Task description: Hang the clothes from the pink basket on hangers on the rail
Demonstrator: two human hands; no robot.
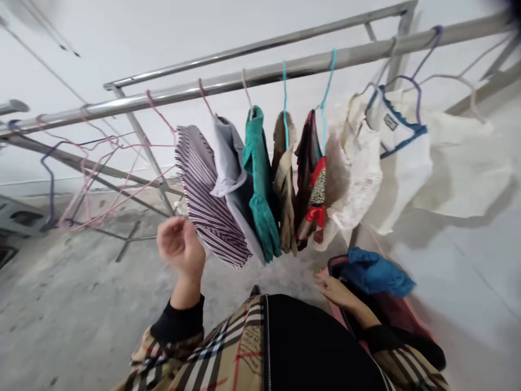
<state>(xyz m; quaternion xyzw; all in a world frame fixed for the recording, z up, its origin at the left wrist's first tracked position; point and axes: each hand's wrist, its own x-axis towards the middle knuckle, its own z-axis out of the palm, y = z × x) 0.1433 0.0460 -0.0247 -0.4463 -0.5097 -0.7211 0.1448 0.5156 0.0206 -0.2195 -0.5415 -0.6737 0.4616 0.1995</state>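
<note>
My left hand point(181, 247) is raised just below and left of a striped garment point(207, 195) hanging on the metal rail point(228, 81); its fingers curl loosely inward with nothing seen in them. My right hand point(331, 287) reaches low toward a pink basket point(391, 309), fingers extended beside a blue cloth point(374, 271) lying on top of it. Along the rail hang a grey garment point(228, 168), a teal one point(260, 179), a tan one point(285, 184), a red patterned one point(313, 184) and white pieces point(402, 157).
Several empty pink and purple wire hangers point(93, 168) hang on the rail's left part. A second rail point(260, 46) runs behind. The concrete floor point(81, 304) lies below, and a white wall point(468, 260) is on the right.
</note>
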